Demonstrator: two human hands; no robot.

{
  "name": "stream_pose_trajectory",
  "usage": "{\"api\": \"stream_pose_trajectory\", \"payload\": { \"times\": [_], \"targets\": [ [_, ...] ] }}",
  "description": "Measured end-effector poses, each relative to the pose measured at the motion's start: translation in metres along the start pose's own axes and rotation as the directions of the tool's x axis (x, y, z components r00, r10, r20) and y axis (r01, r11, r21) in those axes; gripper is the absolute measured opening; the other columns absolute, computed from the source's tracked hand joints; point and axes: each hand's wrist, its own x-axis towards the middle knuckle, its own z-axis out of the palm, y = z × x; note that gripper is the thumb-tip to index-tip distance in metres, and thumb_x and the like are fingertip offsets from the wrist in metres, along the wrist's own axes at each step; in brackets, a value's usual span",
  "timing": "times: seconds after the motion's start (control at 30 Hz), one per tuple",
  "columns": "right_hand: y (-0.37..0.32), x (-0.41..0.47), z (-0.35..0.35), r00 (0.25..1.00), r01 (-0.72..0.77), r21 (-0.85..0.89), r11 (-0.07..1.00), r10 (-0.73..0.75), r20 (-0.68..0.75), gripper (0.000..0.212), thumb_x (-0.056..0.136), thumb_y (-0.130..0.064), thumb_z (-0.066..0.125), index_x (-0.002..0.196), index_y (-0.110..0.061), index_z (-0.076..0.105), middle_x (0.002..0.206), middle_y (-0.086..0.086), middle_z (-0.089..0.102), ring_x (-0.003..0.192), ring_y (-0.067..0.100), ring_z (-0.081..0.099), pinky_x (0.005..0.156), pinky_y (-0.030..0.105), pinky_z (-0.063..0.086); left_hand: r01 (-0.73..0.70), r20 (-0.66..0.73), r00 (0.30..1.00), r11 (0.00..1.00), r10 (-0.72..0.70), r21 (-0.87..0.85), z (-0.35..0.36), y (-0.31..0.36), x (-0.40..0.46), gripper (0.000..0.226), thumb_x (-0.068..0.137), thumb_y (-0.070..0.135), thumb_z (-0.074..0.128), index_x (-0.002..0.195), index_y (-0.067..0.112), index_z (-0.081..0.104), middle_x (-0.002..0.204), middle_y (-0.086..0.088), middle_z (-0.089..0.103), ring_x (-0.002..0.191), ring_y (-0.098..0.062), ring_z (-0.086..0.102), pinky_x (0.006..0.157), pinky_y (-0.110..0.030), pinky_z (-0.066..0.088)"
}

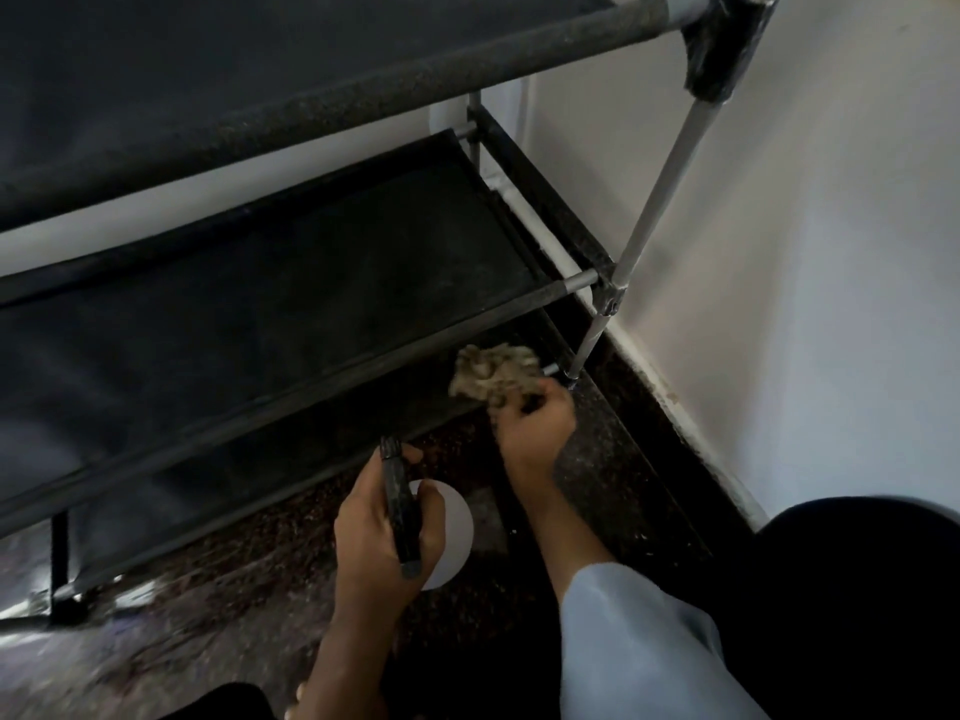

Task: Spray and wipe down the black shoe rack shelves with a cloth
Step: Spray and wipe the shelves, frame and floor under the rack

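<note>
Right hand point(535, 426) grips soft, light bunched cloth point(493, 374) on bottom shelf point(291, 407) front rail just ahead of it, left hand point(387, 527) wraps sprayer point(410, 527) neck, likely light rigid plastic, best held at neck.

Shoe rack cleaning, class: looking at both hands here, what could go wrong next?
1. The right hand holds the bunched cloth at the lowest shelf's corner; it might snag on the rack leg.
2. The left hand grips the spray bottle low over the floor; spray could wet it, a slip risk.
</note>
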Motion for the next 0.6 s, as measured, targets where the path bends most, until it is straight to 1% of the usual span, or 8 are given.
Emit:
{"api": "stream_pose_trajectory", "payload": {
  "times": [0.07,0.13,0.23,0.33,0.4,0.5,0.57,0.6],
  "targets": [
    [0.000,0.018,-0.005,0.989,-0.091,0.024,0.996,0.093,-0.111,0.020,0.074,-0.004,0.067,0.093,0.001,0.067,0.096,0.022,0.065,0.092,0.036,0.062,0.087,0.037,0.048,-0.007,-0.004,1.000,1.000,0.007,0.005,0.000,-0.001,0.000,0.019,0.076,0.044,0.052,0.093,0.036,0.055,0.073,-0.001,0.060,0.051,-0.022,0.056,0.046,-0.033,0.045],
    [0.000,0.016,-0.006,0.994,-0.060,-0.044,0.997,0.056,-0.090,0.022,0.077,-0.004,0.067,0.098,0.004,0.067,0.102,0.024,0.063,0.097,0.036,0.060,0.088,0.033,0.045,-0.009,-0.009,1.000,1.000,0.009,0.003,0.001,-0.001,0.001,0.017,0.076,0.043,0.051,0.092,0.038,0.054,0.072,-0.002,0.059,0.057,-0.020,0.058,0.050,-0.030,0.045],
    [0.004,-0.005,-0.002,0.998,0.066,-0.074,0.995,-0.065,0.018,0.022,0.077,-0.003,0.069,0.098,0.003,0.068,0.105,0.022,0.062,0.096,0.034,0.061,0.085,0.028,0.045,-0.019,-0.019,1.000,1.000,0.019,-0.006,0.002,0.001,0.001,0.016,0.077,0.041,0.052,0.092,0.038,0.054,0.064,0.000,0.059,0.058,-0.018,0.058,0.050,-0.026,0.045],
    [0.003,-0.017,-0.002,0.988,0.081,-0.089,0.993,-0.068,0.137,0.023,0.076,-0.005,0.069,0.098,0.002,0.069,0.106,0.019,0.062,0.096,0.031,0.061,0.084,0.028,0.046,-0.039,-0.018,0.999,0.999,0.039,0.009,0.003,0.000,0.002,0.012,0.079,0.038,0.052,0.091,0.039,0.053,0.063,0.002,0.057,0.052,-0.016,0.056,0.047,-0.022,0.043],
    [0.002,-0.024,-0.004,0.973,0.122,-0.080,0.989,-0.103,0.209,0.021,0.076,-0.005,0.069,0.096,0.000,0.069,0.104,0.016,0.063,0.095,0.027,0.061,0.081,0.023,0.044,-0.050,-0.015,0.999,0.999,0.050,0.018,0.004,-0.002,0.001,0.011,0.080,0.036,0.052,0.089,0.030,0.056,0.061,0.001,0.055,0.050,-0.015,0.055,0.047,-0.022,0.042],
    [0.002,-0.037,-0.005,0.918,0.210,-0.048,0.977,-0.180,0.354,0.019,0.074,-0.006,0.071,0.092,-0.001,0.070,0.098,0.013,0.065,0.090,0.023,0.063,0.078,0.019,0.044,-0.044,-0.017,0.999,0.999,0.044,0.014,0.005,-0.003,0.000,0.027,0.080,0.035,0.052,0.086,0.009,0.056,0.060,-0.005,0.054,0.048,-0.017,0.053,0.045,-0.028,0.043],
    [0.001,-0.038,-0.004,0.848,0.214,-0.024,0.977,-0.174,0.500,0.018,0.073,-0.005,0.072,0.091,-0.001,0.071,0.096,0.013,0.068,0.089,0.022,0.065,0.081,0.022,0.050,-0.049,-0.017,0.999,0.999,0.049,0.011,0.005,-0.002,-0.001,0.018,0.080,0.034,0.052,0.085,0.018,0.057,0.061,-0.001,0.055,0.052,-0.016,0.055,0.047,-0.020,0.043],
    [-0.001,-0.038,-0.005,0.810,0.170,-0.008,0.985,-0.136,0.570,0.019,0.074,-0.004,0.072,0.093,-0.001,0.071,0.096,0.012,0.070,0.090,0.021,0.065,0.085,0.027,0.053,-0.054,-0.021,0.998,0.998,0.054,0.011,0.004,-0.001,0.000,0.008,0.079,0.033,0.053,0.083,0.026,0.055,0.061,0.002,0.054,0.053,-0.015,0.055,0.048,-0.017,0.042]
  ]
}}
